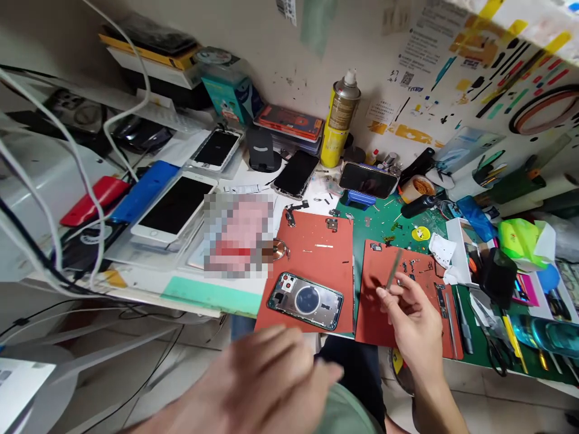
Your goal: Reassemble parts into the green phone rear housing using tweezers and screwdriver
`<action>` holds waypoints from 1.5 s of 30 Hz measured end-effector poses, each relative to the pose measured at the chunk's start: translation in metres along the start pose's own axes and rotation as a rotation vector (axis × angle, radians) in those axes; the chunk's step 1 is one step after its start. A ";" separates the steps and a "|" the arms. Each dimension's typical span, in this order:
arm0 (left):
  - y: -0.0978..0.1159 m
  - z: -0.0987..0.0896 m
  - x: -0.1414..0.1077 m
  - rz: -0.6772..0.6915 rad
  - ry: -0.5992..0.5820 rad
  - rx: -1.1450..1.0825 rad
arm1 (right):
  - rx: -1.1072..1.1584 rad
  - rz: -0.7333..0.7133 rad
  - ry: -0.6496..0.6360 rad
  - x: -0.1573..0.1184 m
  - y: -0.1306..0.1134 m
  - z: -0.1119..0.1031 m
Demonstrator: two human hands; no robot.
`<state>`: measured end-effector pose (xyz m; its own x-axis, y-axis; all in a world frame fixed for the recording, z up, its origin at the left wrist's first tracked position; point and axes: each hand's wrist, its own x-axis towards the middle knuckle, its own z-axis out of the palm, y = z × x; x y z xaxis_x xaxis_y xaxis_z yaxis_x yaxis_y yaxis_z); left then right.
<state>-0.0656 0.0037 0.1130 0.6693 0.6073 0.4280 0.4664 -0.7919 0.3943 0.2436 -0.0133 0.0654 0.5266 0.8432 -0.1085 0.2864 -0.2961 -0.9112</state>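
Over the right red mat (pixel 373 301), my right hand (pixel 414 319) pinches a thin, flat grey strip (pixel 394 269) between thumb and fingers. The strip points up and is slightly blurred; its exact kind does not show. My left hand (pixel 275 374) is lifted in front of the bench's near edge, smeared by motion, its fingers not clear. Beyond it, an opened phone housing (pixel 319 301) with a round coil lies on the left red mat (pixel 312 271). Small phone parts (pixel 332 224) are scattered on both mats.
A yellow spray can (pixel 337 120) stands by the wall. A phone (pixel 368 179) leans on a blue stand behind the mats. More phones (pixel 176 205) lie at left beside white cables (pixel 67 138). Scissors (pixel 493 349) and a tool box (pixel 464 247) are at right.
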 end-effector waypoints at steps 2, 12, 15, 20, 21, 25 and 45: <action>-0.014 0.022 0.028 0.008 -0.034 0.053 | 0.051 0.005 0.022 -0.003 -0.005 0.003; -0.055 0.088 0.049 -0.084 -0.236 0.099 | 0.189 -0.173 0.137 -0.002 0.006 0.036; -0.058 0.092 0.059 -0.099 -0.251 0.093 | 0.169 -0.177 0.152 -0.001 0.011 0.043; -0.060 0.092 0.066 -0.067 -0.225 0.106 | 0.043 -0.256 0.129 0.006 0.012 0.046; -0.060 0.091 0.067 -0.067 -0.227 0.105 | 0.011 -0.283 0.118 0.008 0.011 0.046; -0.059 0.088 0.070 -0.081 -0.249 0.076 | -0.042 -0.410 0.036 0.019 0.009 0.046; -0.068 0.070 0.026 -0.146 -0.148 0.038 | -0.077 -0.686 -0.164 0.034 0.010 0.045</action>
<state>-0.0394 0.0687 0.0409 0.6692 0.7020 0.2437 0.5844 -0.6997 0.4109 0.2277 0.0325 0.0349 0.0815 0.9057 0.4161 0.5691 0.3004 -0.7654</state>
